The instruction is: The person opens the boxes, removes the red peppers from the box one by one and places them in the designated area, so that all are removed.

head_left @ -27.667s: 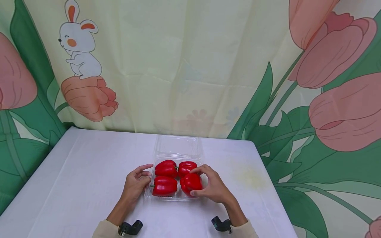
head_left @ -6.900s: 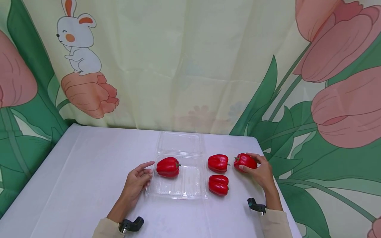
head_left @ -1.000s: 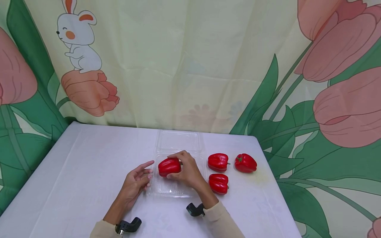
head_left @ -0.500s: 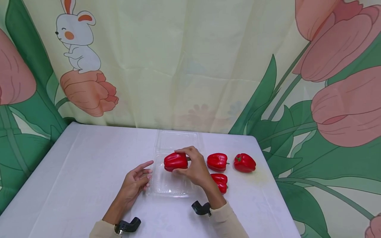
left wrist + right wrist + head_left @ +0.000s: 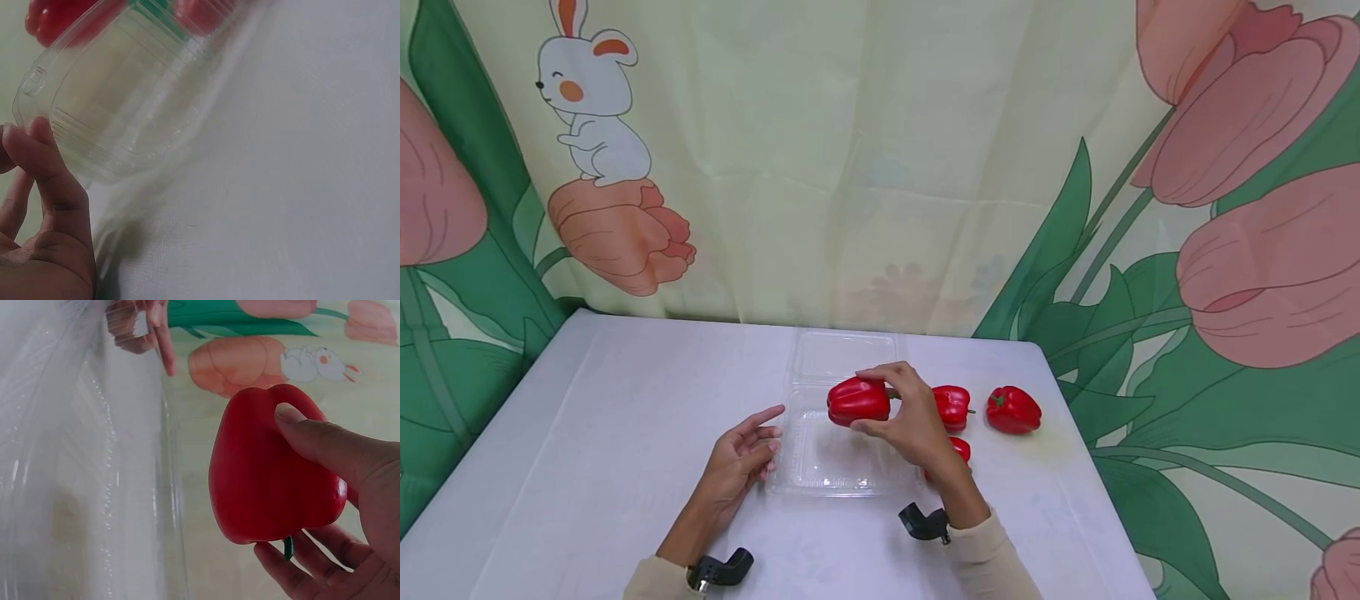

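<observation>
My right hand (image 5: 913,421) grips a red bell pepper (image 5: 857,402), thumb on one side and fingers on the other. In the right wrist view the bell pepper (image 5: 272,469) has its green stem toward the fingers. It is raised above the clear plastic clamshell container (image 5: 805,485), whose lid (image 5: 846,357) lies folded back. At the container's left rim, my left hand (image 5: 739,467) pinches the edge between thumb and fingers, the index finger stretched out. The left wrist view shows the thumb and a fingertip at the container's (image 5: 125,94) corner.
On the table (image 5: 625,433), right of the container, lie three more bell peppers: one (image 5: 952,407) partly behind my right hand, one (image 5: 959,448) mostly covered by it, and one (image 5: 1013,410) farther right. A printed curtain (image 5: 850,167) hangs behind the table.
My right hand has lifted the last bell pepper from the container and moved it rightward. Earlier the container held several; three were set out on the right. The left hand has stayed at the rim.
</observation>
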`<state>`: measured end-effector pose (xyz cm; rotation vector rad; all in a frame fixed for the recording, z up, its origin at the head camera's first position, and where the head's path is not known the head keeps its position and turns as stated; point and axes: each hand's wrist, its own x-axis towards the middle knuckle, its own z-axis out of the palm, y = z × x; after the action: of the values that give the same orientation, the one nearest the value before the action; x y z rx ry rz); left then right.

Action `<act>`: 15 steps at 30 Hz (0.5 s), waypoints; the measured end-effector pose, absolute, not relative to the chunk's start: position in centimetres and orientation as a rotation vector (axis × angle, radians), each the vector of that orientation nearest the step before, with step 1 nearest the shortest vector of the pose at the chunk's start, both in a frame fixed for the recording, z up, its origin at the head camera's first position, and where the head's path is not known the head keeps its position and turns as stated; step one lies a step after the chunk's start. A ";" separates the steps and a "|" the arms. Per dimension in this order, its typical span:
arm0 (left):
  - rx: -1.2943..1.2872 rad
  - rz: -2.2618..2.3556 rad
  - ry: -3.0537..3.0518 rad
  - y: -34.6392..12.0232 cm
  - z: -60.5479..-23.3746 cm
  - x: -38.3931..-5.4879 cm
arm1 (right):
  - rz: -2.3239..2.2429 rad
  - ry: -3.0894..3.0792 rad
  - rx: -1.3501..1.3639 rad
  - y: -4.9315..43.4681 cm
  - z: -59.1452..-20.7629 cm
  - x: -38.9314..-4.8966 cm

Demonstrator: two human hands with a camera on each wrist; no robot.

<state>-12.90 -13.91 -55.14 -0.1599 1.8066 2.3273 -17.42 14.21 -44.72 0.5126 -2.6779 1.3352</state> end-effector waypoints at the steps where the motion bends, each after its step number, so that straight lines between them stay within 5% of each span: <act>1: -0.157 2.329 1.806 -13.9 -55.1 -12.9 | 1.331 -2.672 0.510 14.4 -44.6 -17.4; 15: -0.147 2.324 1.831 -13.9 -55.2 -12.9 | 1.337 -2.627 0.427 17.7 -43.7 -16.8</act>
<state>-12.86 -13.92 -55.17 -0.1467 1.8313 2.3239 -16.75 17.73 -43.74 0.4271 -2.6268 1.3369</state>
